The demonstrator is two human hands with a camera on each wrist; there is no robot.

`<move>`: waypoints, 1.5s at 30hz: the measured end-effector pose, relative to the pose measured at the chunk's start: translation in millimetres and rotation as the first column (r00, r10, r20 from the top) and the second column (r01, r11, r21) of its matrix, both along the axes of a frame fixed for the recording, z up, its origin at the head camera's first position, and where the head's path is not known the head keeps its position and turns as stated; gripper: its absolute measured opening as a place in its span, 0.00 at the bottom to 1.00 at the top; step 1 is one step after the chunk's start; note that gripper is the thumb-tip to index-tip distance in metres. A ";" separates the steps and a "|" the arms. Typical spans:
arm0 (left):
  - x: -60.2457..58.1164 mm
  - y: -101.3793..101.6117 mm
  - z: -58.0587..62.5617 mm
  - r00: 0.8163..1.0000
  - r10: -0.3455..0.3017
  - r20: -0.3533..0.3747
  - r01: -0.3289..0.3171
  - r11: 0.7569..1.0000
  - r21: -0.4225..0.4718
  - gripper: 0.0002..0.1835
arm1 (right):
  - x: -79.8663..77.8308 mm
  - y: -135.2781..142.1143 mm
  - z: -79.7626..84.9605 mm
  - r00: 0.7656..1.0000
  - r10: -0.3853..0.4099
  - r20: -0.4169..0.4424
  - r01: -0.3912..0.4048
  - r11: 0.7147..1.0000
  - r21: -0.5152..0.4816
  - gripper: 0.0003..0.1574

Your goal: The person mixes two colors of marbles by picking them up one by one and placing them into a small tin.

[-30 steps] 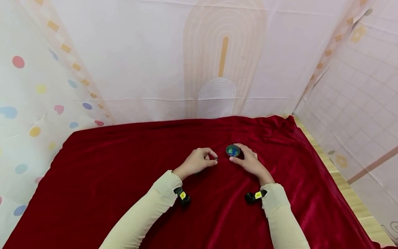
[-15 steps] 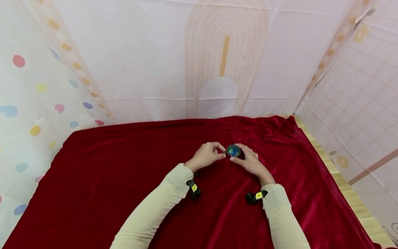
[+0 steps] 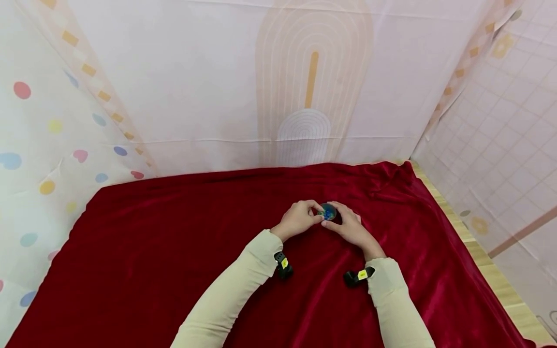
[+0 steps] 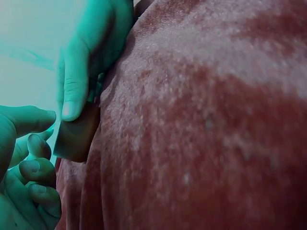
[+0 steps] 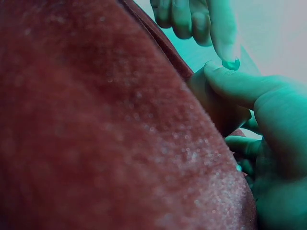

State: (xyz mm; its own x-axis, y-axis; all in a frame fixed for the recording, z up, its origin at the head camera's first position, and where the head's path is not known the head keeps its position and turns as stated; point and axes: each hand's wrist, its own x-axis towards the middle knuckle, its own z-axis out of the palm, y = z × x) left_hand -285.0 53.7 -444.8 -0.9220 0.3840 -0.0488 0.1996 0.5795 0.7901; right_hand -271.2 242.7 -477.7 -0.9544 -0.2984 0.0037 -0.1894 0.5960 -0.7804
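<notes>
A small round bowl (image 3: 332, 211), dark outside and holding several blue and green pieces, stands on the red cloth in the head view. My right hand (image 3: 351, 227) grips its right side, thumb at the near rim and fingers round the far side. Over the bowl's left rim, my left hand (image 3: 299, 218) pinches a small greenish piece between thumb and index finger; its kind is too small to tell. The bowl's smooth outer wall (image 4: 79, 136) shows below the right thumb in the left wrist view. Most of its inside is hidden there.
Red velvet cloth (image 3: 174, 251) covers the table, with folds at the back right. Pale wood (image 3: 483, 253) shows along the right edge. Patterned fabric walls (image 3: 209, 87) stand behind and at both sides. Each wrist wears a black camera strap (image 3: 284, 266).
My left hand has moved right with the small piece, from left of the bowl to over its left rim. My right hand has stayed on the bowl.
</notes>
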 end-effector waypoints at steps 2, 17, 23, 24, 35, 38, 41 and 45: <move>-1.0 3.9 -0.5 1.000 0.000 -0.006 0.000 1.000 0.002 0.10 | -0.3 0.3 0.0 1.000 -0.003 -0.007 0.003 1.000 0.000 0.40; -3.1 14.7 -6.2 1.000 -0.011 0.005 0.011 1.000 0.021 0.10 | -0.5 -1.5 -1.8 1.000 -0.001 0.008 0.001 1.000 0.003 0.40; -1.9 13.2 -3.6 1.000 -0.003 -0.004 0.003 1.000 0.019 0.11 | -1.2 -2.1 -1.0 1.000 0.001 -0.009 -0.001 1.000 0.013 0.41; -1.5 12.6 -3.1 1.000 -0.003 -0.004 0.003 1.000 0.020 0.11 | -1.3 -2.0 -1.0 1.000 0.001 -0.011 -0.001 1.000 0.013 0.41; 1.2 -0.9 1.5 1.000 -0.001 -0.026 0.000 1.000 -0.019 0.11 | 0.2 -0.3 2.1 1.000 -0.008 -0.004 0.009 1.000 0.013 0.41; 3.3 -6.4 3.2 1.000 -0.007 -0.020 0.007 1.000 -0.008 0.11 | 0.4 -0.4 2.4 1.000 -0.006 -0.007 0.006 1.000 0.018 0.41; 5.0 -12.6 3.1 1.000 -0.012 -0.020 0.013 1.000 0.018 0.11 | 0.3 -0.7 2.1 1.000 -0.008 -0.016 0.008 1.000 0.017 0.41; 7.6 -22.4 0.7 1.000 -0.015 -0.011 0.015 0.999 0.047 0.12 | 0.2 -1.1 0.4 1.000 -0.010 -0.021 0.011 1.000 0.020 0.41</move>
